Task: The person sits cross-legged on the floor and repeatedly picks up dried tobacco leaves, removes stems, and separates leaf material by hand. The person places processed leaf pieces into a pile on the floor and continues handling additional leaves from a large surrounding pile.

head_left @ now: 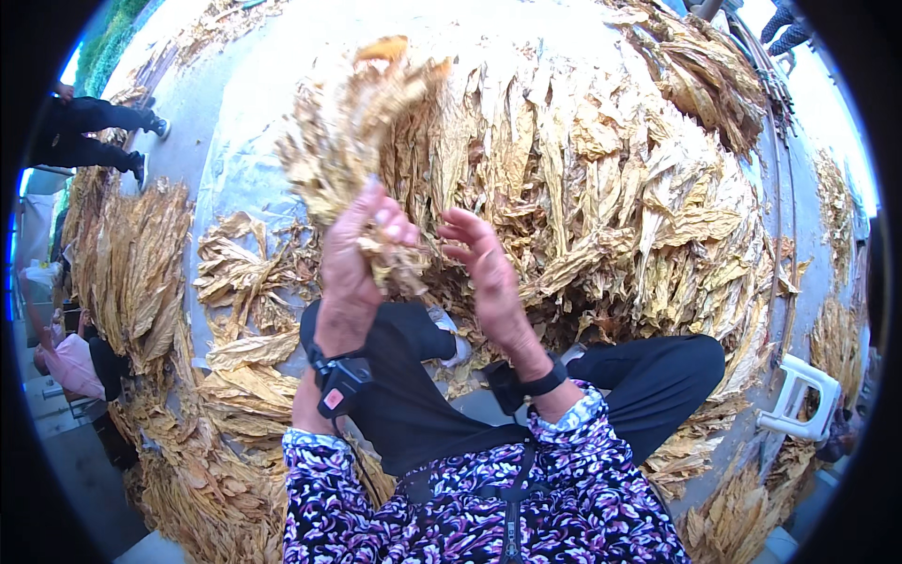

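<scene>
My left hand is raised in front of me and grips the stems of a bundle of dried yellow-brown leaves, which fans upward and to the left. My right hand is beside it, fingers spread and curled toward the bundle's stems, touching or almost touching them. Both wrists wear black bands. I sit with black trousers crossed below the hands. A big heap of the same dried leaves lies just ahead of my knees.
More leaf piles lie at the left, lower left and far right on a pale sheet. A white plastic stool stands at right. Another person's dark legs show at upper left.
</scene>
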`<state>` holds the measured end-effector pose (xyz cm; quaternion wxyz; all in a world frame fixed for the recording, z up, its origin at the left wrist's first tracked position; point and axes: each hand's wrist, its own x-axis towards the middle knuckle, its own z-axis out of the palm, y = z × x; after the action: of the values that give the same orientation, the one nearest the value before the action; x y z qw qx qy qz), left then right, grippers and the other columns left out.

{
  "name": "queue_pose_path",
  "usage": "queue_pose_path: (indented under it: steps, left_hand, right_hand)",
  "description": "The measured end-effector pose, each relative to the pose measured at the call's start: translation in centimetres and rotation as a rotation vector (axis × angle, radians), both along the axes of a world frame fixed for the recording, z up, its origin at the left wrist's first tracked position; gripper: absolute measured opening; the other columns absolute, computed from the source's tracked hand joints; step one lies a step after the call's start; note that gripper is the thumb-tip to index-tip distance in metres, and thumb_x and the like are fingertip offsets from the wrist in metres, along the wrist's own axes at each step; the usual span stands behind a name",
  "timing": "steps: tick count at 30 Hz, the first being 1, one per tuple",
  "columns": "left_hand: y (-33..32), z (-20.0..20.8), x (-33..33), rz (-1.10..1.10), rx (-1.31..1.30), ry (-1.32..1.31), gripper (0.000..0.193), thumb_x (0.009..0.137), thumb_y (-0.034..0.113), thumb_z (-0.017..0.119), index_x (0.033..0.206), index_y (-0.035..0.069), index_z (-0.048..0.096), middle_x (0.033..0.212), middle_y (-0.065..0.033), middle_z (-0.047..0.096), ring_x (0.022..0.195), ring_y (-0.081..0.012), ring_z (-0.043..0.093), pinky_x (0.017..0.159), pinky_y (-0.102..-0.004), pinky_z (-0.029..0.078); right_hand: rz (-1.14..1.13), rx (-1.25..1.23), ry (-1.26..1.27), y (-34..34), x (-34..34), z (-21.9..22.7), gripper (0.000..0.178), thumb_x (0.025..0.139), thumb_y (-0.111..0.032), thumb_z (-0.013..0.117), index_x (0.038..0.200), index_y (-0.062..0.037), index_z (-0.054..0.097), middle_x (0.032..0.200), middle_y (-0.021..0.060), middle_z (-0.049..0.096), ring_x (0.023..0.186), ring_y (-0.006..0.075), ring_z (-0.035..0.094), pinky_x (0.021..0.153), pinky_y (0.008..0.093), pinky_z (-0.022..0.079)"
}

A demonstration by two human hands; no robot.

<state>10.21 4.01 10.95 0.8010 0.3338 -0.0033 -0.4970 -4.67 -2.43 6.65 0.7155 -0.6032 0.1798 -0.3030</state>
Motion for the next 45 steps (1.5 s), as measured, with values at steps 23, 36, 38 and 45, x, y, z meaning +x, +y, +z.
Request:
queue_pose_path:
  steps: [23, 36, 38, 45]
  left_hand:
    - [-0.4, -1.2, 2.6, 0.032, 0.242, 0.048, 0.021, 0.093, 0.018, 0.052, 0.075, 0.007, 0.049, 0.063, -0.0013, 0.046, 0.054, -0.0132, 0.050, 0.054, -0.0304, 0.045]
    - [-1.3, -2.4, 1.4, -0.057, 0.344, -0.027, 0.021, 0.092, 0.018, 0.052, 0.075, 0.007, 0.050, 0.064, -0.0020, 0.048, 0.055, -0.0130, 0.052, 0.055, -0.0293, 0.047]
    - [-1.5, -2.8, 1.1, -0.075, 0.341, -0.032, 0.019, 0.092, 0.017, 0.053, 0.077, 0.006, 0.050, 0.064, -0.0023, 0.048, 0.056, -0.0133, 0.052, 0.055, -0.0295, 0.047]
    - [-1.9, -3.3, 0.8, -0.071, 0.380, -0.050, 0.015, 0.091, 0.017, 0.055, 0.082, 0.006, 0.050, 0.064, -0.0029, 0.050, 0.055, -0.0138, 0.052, 0.052, -0.0287, 0.046]
  right_hand:
    - [-0.368, 0.394, 0.421, -13.5, 3.8, -21.0, 0.008, 0.077, -0.006, 0.061, 0.072, -0.0032, 0.056, 0.064, 0.0014, 0.055, 0.050, 0.0071, 0.046, 0.045, 0.0217, 0.039]
    - [-0.317, -0.176, 0.805, -7.6, -11.4, -18.3, 0.027, 0.084, -0.015, 0.056, 0.105, 0.0016, 0.054, 0.090, 0.0172, 0.064, 0.079, 0.0262, 0.063, 0.066, 0.0337, 0.049]
    - [-0.330, -0.258, 0.890, -7.4, -11.8, -17.3, 0.028, 0.083, -0.018, 0.055, 0.102, 0.0026, 0.055, 0.078, 0.0216, 0.063, 0.071, 0.0353, 0.062, 0.066, 0.0395, 0.049]
    - [-0.687, -0.824, 1.123, -9.8, -11.4, -9.2, 0.020, 0.078, -0.014, 0.064, 0.096, -0.0054, 0.060, 0.088, 0.0086, 0.059, 0.080, 0.0215, 0.057, 0.069, 0.0330, 0.046]
